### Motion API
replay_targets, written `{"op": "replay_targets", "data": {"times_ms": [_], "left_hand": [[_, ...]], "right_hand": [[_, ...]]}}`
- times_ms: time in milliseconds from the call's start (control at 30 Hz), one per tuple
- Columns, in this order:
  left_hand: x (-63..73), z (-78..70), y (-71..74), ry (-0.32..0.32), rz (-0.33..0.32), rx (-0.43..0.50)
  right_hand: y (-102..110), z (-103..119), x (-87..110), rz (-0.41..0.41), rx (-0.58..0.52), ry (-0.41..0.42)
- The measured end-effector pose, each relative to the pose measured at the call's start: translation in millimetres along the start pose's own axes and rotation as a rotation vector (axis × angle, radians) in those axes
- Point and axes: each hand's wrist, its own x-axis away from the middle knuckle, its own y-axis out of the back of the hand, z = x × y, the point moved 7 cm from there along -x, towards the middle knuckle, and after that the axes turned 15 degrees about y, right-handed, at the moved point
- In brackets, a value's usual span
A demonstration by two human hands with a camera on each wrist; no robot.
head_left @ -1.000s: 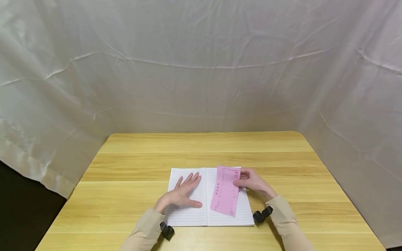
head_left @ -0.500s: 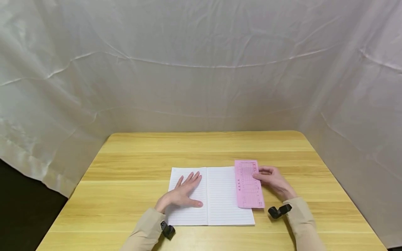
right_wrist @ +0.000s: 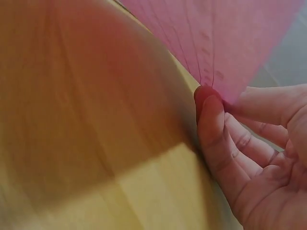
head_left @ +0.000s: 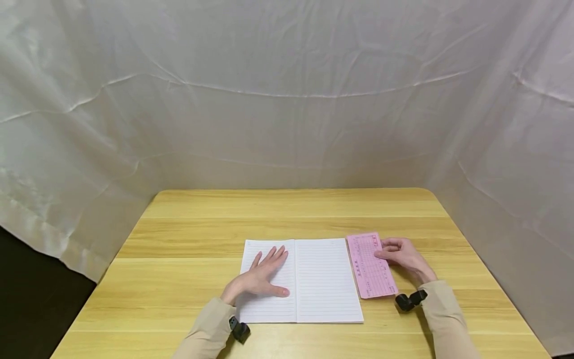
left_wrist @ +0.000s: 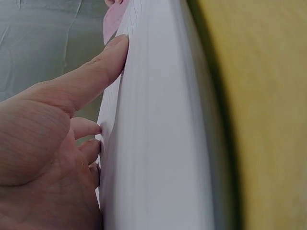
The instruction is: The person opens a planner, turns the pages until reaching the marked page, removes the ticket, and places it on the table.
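Note:
An open notebook (head_left: 327, 284) with white lined pages lies on the table. My left hand (head_left: 262, 279) rests on its left page, fingers spread and thumb pointing toward the fold. In the left wrist view, the thumb (left_wrist: 98, 69) touches the paper. To the right of the notebook is a pink printed slip (head_left: 371, 267), tilted, along the right page's edge. My right hand (head_left: 405, 257) pinches the slip's right edge between thumb and fingers. The right wrist view has the pink slip (right_wrist: 216, 43) held at its edge by the fingertips (right_wrist: 211, 108).
The wooden table (head_left: 179, 224) extends beyond and to both sides of the notebook. Pale fabric curtains (head_left: 287, 124) hang behind it and at the sides. Each wrist carries a small black camera (head_left: 239, 329).
My right hand has carried the pink slip rightward, from over the right page to beside the notebook, and lowered it toward the table. My left hand stays in place.

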Motion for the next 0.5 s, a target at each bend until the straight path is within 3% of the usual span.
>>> {"op": "replay_targets", "data": {"times_ms": [500], "left_hand": [[-2.2,-1.1,-0.8,0.001,0.003,-0.010]], "right_hand": [[4.2,10.7,-1.3,-0.015,0.313,0.052]]}}
